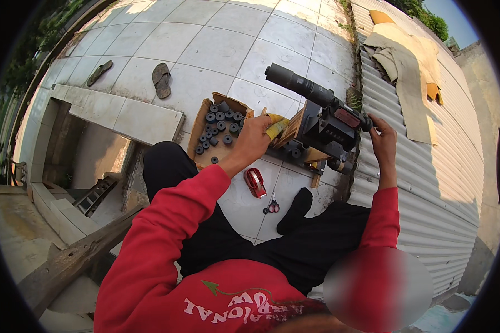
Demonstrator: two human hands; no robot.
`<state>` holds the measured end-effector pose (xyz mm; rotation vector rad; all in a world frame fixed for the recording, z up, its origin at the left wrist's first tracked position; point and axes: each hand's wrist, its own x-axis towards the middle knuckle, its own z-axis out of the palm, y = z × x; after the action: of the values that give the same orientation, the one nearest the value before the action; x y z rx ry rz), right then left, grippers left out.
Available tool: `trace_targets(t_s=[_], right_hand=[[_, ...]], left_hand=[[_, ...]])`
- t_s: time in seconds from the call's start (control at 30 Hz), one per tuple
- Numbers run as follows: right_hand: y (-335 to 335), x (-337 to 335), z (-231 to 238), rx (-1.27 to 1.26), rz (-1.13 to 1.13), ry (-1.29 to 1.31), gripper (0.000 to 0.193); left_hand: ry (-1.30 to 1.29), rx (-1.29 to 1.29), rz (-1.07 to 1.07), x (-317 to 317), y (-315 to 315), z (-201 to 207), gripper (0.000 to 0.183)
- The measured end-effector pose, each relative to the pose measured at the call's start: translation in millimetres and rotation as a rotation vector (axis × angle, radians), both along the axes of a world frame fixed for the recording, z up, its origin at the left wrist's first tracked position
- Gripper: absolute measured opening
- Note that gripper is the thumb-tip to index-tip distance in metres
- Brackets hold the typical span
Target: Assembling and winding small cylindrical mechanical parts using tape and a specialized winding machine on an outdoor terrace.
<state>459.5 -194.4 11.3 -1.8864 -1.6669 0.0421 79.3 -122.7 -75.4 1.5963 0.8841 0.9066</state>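
Observation:
In front of me stands a black machine [339, 125] with a long black cylinder [297, 82] at its upper left and wooden pieces [292, 126] at its side. My left hand [255, 136] is at the wooden pieces, its fingers bent and partly covered by a yellow wrap [276, 126]. What those fingers grip is hidden. On the machine's right side, my right hand [382, 136] is closed round a small black knob [366, 123]. Beside my left hand is an open cardboard box [193, 145] with several black, hollow cylindrical pieces [221, 126] in it.
A red tape dispenser [255, 182] and small scissors [274, 204] lie on the tiled floor [228, 44] between my legs. Two sandals [161, 81] are farther off. Corrugated sheeting [411, 194] with cloth [411, 105] runs along the right. At left is a recessed opening [100, 150].

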Motion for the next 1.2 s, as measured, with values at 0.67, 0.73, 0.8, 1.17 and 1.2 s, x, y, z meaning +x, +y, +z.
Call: trace_targets(t_s=[0.67,0.73,0.8,1.17,1.2], right_hand=[[-44,-28,20,-0.556,0.183,-0.002,0.030],[-58,-32,27,-0.495,0.148,0.073,0.030],[-60,-33,34,-0.433,0.115,0.150,0.030],[-9,1,16,-0.007,0.080,0.031,0.031],[-5,4,12,-0.053,0.068,0.024,0.031]], left_hand=[[-0.053,0.022,-0.004,7,5,4,0.030],[-0.051,0.023,-0.006,8,5,2,0.030],[-0.055,0.031,0.006,8,5,1,0.030],[-0.059,-0.006,0.033,11,5,5,0.028],[-0.086,-0.021,0.031,11,5,2,0.028]])
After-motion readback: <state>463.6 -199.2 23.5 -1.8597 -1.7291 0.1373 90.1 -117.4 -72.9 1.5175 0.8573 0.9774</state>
